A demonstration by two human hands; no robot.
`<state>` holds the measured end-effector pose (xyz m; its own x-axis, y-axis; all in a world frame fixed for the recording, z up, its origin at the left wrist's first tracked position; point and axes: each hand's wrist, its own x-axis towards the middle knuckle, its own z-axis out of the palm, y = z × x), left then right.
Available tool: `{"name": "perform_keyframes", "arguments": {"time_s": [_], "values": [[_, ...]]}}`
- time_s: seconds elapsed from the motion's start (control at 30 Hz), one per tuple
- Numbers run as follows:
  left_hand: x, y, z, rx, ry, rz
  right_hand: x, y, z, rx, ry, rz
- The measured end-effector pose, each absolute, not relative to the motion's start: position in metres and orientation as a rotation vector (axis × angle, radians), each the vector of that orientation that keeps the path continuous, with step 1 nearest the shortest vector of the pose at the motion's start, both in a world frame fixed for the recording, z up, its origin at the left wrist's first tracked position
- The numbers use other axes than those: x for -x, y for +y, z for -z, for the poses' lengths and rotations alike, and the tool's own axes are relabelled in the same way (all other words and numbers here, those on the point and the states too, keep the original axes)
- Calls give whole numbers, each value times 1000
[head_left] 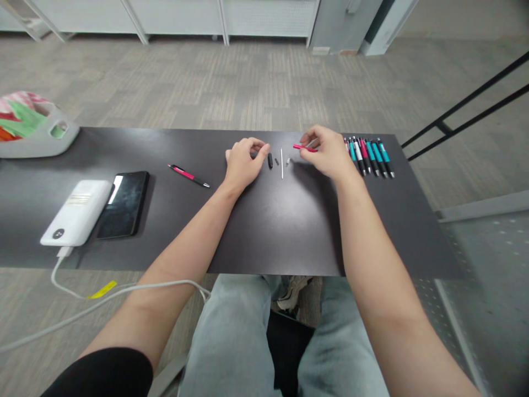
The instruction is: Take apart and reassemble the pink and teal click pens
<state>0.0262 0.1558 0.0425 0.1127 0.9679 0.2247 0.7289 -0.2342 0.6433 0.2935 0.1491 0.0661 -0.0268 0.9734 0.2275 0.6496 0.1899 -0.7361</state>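
My right hand [324, 149] is closed, with a red pen barrel [305, 148] pinched between thumb and fingers above the table. Resting on the tabletop, my left hand [246, 160] is loosely bent and holds nothing I can see. Just beside its thumb lies a black pen grip [270, 160]. A thin silvery-white refill [281, 164] lies between the hands, with a tiny dark part [276, 161] on its left and a small light-coloured tip [289, 161] on its right. Several pens [370, 157] in teal, white and red with black grips lie in a row beyond my right wrist.
A whole red-and-black pen [189, 175] lies left of my left hand. Farther left are a black phone [124, 204] and a white power bank [76, 212] with a white cable [136, 286]. A white basket [61, 135] with colourful contents stands at the dark table's [273, 231] far left.
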Motion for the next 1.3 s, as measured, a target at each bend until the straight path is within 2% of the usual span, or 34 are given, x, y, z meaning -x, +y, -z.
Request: {"name": "perform_keyframes", "arguments": {"time_s": [0.47, 0.93, 1.3], "values": [[-23, 162, -38, -2015, 1646, -894, -295, 151, -48, 1645, -1856, -599], [-27, 158, -43, -1998, 1639, -908, -284, 145, -62, 1587, -1922, -637], [-26, 160, -41, -1977, 1644, -910, -294, 151, -53, 1631, -1926, -588]]}}
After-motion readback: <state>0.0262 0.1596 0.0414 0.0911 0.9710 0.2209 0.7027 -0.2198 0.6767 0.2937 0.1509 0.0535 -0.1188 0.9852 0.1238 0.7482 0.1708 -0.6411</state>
